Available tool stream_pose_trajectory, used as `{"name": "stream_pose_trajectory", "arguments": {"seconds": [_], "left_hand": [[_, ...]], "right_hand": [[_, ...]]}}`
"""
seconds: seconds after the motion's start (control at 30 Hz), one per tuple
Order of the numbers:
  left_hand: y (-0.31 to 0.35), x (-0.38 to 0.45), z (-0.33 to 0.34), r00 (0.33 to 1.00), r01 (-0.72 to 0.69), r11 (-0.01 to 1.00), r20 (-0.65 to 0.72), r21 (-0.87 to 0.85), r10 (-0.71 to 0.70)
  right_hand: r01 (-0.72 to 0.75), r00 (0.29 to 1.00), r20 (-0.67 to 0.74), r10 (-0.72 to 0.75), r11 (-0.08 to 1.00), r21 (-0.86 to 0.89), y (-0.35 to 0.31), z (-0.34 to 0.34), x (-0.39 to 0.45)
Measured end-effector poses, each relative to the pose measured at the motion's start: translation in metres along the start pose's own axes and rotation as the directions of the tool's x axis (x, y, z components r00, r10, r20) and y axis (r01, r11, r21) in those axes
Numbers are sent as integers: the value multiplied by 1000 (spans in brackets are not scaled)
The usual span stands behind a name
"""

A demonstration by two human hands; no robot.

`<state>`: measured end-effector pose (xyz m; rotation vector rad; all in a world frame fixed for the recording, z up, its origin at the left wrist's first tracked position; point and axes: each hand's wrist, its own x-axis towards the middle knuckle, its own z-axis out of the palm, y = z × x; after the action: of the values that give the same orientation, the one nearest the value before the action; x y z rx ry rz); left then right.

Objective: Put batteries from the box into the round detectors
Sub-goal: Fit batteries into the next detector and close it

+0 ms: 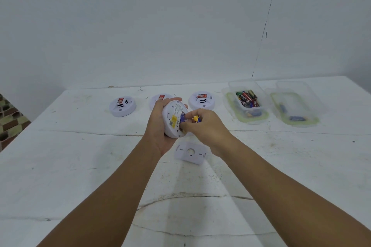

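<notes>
My left hand (158, 124) holds a white round detector (174, 119) tilted on edge, its back side with a yellow label turned toward me. My right hand (202, 126) pinches a blue and yellow battery (196, 119) at the detector's open compartment, where a blue battery end shows. Three more round detectors lie face up along the back: one at the left (122, 106), one partly hidden behind my left hand (160, 98), one at the right (201, 100). A clear plastic box (248, 99) holding several batteries stands at the right.
A white back cover plate (190, 152) lies on the white table (80, 166) just below my hands. A second clear box (295, 108) with a few blue batteries stands at the far right. Both boxes rest on green-rimmed lids. A wall rises behind the table.
</notes>
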<state>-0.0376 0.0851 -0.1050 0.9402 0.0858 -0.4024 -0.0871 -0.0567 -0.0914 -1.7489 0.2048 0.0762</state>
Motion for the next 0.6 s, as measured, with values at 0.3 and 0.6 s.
{"name": "stream_pose_trajectory", "arguments": {"seconds": [0.3,0.6], "left_hand": [[-11,9,30,999,39,999,22,35,-40],[-43,34,98,992,104,993,72,48,-108]], "right_hand": [[22,992,-127,-9,995,99,8,-32,-5],[124,919,-385,-86,989,76,22,-110,-6]]}}
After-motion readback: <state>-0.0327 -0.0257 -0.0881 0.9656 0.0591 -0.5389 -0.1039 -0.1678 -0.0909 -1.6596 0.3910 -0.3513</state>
